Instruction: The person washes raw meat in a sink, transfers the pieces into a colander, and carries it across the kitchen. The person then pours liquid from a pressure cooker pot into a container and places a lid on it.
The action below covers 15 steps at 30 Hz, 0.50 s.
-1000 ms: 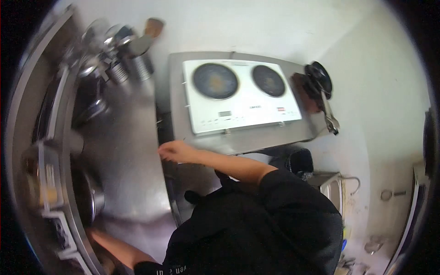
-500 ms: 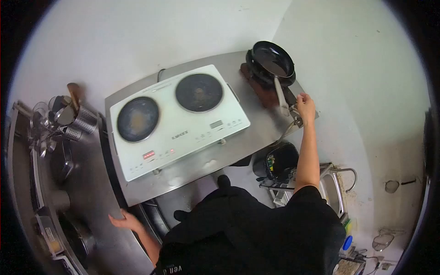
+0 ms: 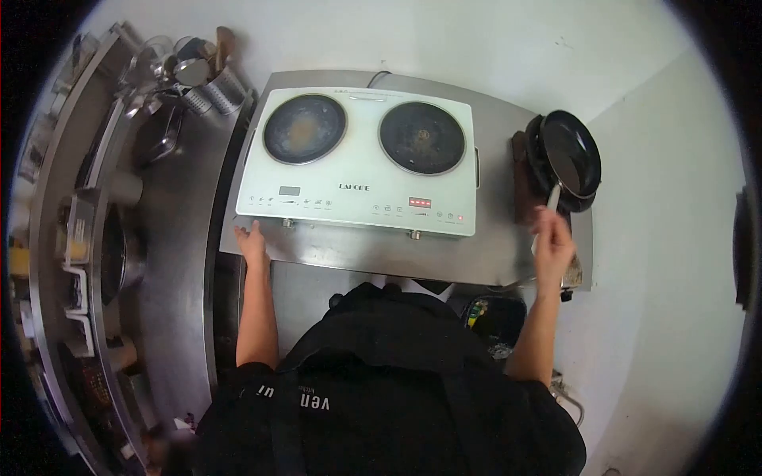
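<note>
My right hand (image 3: 553, 244) is at the light handle of a black frying pan (image 3: 573, 155), its fingers smeared by motion; whether they grip the handle cannot be made out. The pan rests at a tilt on other dark pans (image 3: 536, 151) at the right end of the metal counter. With fingers apart, my left hand (image 3: 252, 242) touches the counter's front edge, close to the left front corner of a white double hotplate (image 3: 349, 170). Its left plate (image 3: 304, 129) has a brownish stain, while the right plate (image 3: 422, 138) is dark. Red marks glow on its right display (image 3: 420, 202).
A steel side counter (image 3: 178, 262) and crowded shelves (image 3: 71, 174) run along the left. Perforated holders (image 3: 226, 90) with utensils stand at the back left. Below the counter's right front is a black bin (image 3: 496, 321). White walls close off the back and right.
The view has turned and shifted. My left hand has come from over the side counter to the hotplate counter's edge; my right hand has moved to the pan handle. The lit display is now the right one.
</note>
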Available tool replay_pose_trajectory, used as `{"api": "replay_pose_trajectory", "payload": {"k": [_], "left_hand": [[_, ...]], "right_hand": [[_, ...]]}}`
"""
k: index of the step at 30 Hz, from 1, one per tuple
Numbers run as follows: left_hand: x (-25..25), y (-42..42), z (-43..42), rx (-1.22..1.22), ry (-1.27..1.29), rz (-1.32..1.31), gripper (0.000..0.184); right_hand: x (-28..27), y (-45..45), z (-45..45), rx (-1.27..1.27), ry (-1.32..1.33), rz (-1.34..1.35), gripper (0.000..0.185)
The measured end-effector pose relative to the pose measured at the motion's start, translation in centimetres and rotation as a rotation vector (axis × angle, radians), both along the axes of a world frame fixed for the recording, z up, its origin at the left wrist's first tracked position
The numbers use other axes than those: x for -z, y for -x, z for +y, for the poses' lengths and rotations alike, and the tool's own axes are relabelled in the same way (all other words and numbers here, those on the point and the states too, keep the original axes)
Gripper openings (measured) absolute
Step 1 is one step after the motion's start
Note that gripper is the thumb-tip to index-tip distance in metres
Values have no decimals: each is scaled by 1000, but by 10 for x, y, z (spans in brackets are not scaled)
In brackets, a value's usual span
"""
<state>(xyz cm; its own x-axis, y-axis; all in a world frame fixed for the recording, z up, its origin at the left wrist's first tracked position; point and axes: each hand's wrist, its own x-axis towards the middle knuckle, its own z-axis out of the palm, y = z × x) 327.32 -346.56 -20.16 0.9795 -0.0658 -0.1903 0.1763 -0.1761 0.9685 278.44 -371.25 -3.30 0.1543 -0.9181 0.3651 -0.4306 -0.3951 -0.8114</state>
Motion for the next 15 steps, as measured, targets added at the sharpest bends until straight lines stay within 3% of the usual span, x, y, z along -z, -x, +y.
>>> {"api": "replay_pose_trajectory", "payload": {"k": [2, 4, 5, 8, 9, 11, 12, 14, 15], "left_hand": [[12, -11, 0, 138, 41, -1, 65], [13, -14, -1, 236, 125, 36, 64], [16, -12, -4, 335, 192, 72, 64], [17, -5, -8, 352, 170, 43, 63], [13, -1, -9, 301, 60, 48, 63], [12, -4, -5, 317, 24, 65, 64], [12, -4, 3, 347, -11, 79, 65], [-22, 12, 7, 262, 49, 166, 67], [12, -9, 18, 271, -89, -22, 68]], "right_hand": [[1, -24, 5, -106, -62, 62, 17], [-6, -34, -4, -2, 341, 234, 19], [-8, -22, -21, 149, 441, 352, 25], [2, 23, -54, 518, 235, 481, 39], [4, 25, -52, 508, 233, 484, 39], [-1, 17, -38, 651, 506, 625, 39], [-3, 7, -25, 619, 502, 626, 39], [-9, -45, 12, 205, 210, 374, 34], [10, -66, 22, 16, 1, 312, 32]]}}
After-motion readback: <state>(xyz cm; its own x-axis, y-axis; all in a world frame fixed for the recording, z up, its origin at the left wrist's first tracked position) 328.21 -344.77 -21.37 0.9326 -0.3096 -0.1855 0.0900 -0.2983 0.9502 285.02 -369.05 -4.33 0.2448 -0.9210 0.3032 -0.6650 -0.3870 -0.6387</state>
